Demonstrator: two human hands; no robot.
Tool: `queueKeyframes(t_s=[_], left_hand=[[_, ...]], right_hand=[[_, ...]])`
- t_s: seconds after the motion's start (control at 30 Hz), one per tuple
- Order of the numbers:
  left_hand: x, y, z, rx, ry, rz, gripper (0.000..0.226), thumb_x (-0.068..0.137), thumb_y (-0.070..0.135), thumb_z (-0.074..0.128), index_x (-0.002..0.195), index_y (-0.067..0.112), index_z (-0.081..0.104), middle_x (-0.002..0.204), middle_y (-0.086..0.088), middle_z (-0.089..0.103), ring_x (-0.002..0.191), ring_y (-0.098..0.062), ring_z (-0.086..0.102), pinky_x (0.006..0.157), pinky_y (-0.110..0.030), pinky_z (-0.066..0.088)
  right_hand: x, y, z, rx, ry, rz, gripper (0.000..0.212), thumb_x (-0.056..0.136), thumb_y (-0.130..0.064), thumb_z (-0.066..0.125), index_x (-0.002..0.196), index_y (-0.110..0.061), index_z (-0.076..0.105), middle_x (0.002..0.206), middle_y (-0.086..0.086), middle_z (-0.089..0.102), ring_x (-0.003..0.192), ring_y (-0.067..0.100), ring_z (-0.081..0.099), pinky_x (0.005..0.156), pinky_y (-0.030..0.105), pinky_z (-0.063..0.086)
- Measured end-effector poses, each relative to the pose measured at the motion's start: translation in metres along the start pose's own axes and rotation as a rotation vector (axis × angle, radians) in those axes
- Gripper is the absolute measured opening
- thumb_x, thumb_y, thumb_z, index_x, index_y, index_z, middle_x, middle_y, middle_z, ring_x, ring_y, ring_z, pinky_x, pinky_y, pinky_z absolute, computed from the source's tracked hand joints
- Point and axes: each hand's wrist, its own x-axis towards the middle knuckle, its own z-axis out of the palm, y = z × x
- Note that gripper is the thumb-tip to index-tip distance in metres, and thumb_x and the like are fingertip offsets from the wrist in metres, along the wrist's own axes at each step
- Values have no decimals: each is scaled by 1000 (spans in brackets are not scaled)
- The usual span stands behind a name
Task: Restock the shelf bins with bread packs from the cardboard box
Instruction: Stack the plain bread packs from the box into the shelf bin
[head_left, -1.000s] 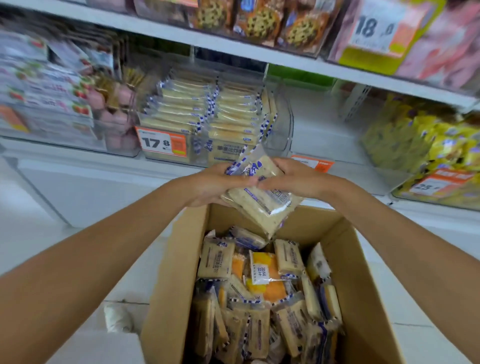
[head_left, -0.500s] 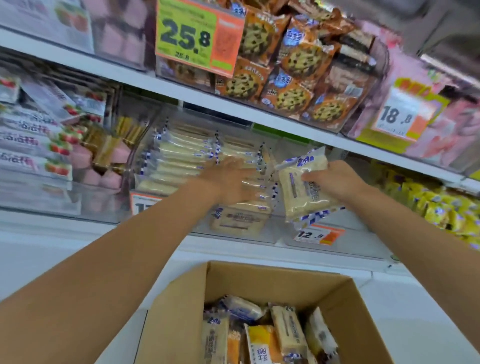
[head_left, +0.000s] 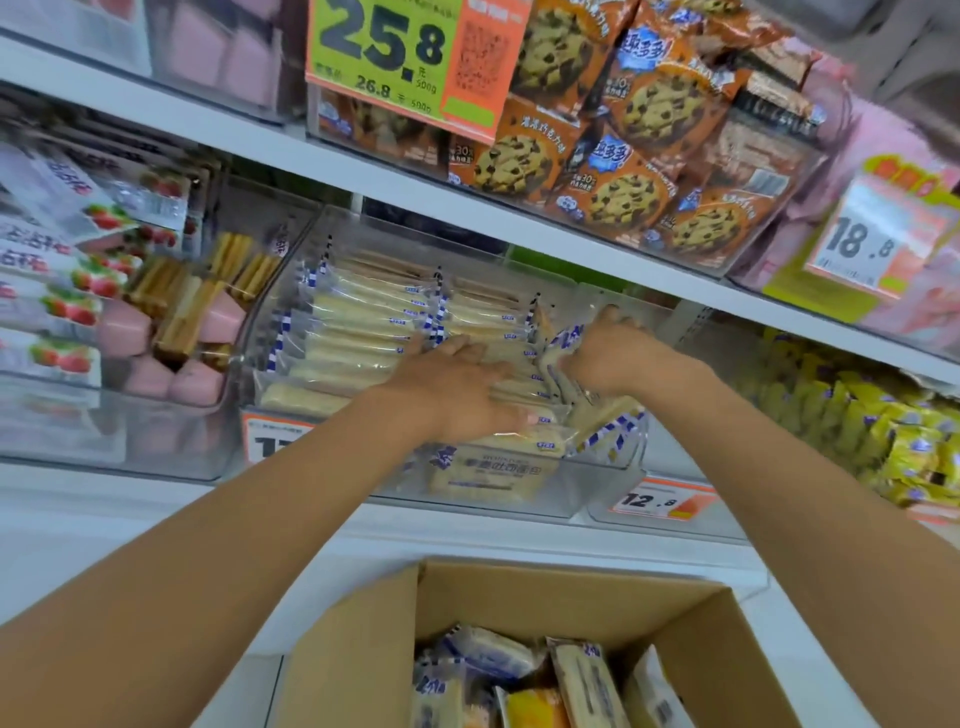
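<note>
**Fig.** Restocking, mid-insertion. R hand (head_left: 613, 353), grip clamped on a bread pack (head_left: 602, 415), holds it edge-on at the right end of the clear bin (head_left: 597, 483). The pack is partly in, w/ its near corner at the bin's front wall. L hand (head_left: 457, 384), grip apart & fingers straight, presses flat on the stocked rows (head_left: 363, 332) just left of the pack. Cardboard box (head_left: 363, 649) sits near, below the shelf (head_left: 467, 530), w/ more packs (head_left: 587, 686) inside.

Risks (judged):
- (a) The slot looks tight. Forcing the pack cd crush the soft bread or crease the wrapper.
- (b) If L hand lifts too soon, the rows may lean right & close the gap, or tip packs over the front wall.
- (c) A pack let go while only partly seated cd slide off the near edge, prob. into the box, poss. past it.
- (d) A hard push toward the far side may shove the bin along the shelf. Can't tell how the bin is fixed.
</note>
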Motion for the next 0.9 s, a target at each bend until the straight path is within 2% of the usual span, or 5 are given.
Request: queueKeyframes(t_s=[0.43, 0.57, 0.73, 0.87, 0.9], left_hand=[[-1, -5, 2, -30, 28, 7, 81, 82, 83, 29, 153, 46, 13, 165, 9, 2, 151, -10, -6, 121, -50, -5], [-3, -5, 3, -33, 33, 10, 81, 82, 83, 28, 153, 46, 15, 165, 10, 2, 150, -10, -6, 121, -48, -5], [-3, -5, 3, -30, 31, 1, 82, 81, 84, 28, 153, 45, 15, 165, 10, 2, 150, -9, -6, 121, -47, -6], [-3, -5, 3, -34, 40, 3, 81, 82, 83, 29, 152, 46, 17, 164, 11, 3, 150, -9, -5, 121, -47, -6], [-3, -6, 3, -39, 38, 3, 81, 82, 83, 30, 152, 46, 17, 164, 11, 3, 150, -9, -5, 121, -47, -6]], right_hand=[[1, 16, 15, 149, 68, -142, 96, 91, -36, 62, 151, 2, -2, 154, 18, 22, 142, 34, 24, 111, 39, 27], [-7, 31, 17, 181, 296, -188, 71, 88, -20, 63, 147, -4, 27, 96, 8, 51, 103, 32, 55, 74, 31, 38], [-15, 14, 23, 17, 155, -36, 81, 90, -21, 60, 146, 12, 13, 141, 25, 38, 126, 36, 42, 93, 36, 42], [-2, 22, -3, 91, 111, -2, 11, 87, -7, 55, 81, 2, 54, 88, 17, 50, 70, 24, 54, 55, 25, 39], [-3, 21, -3, 75, 107, 4, 15, 87, -7, 55, 94, 5, 56, 94, 19, 51, 76, 27, 57, 58, 26, 42]])
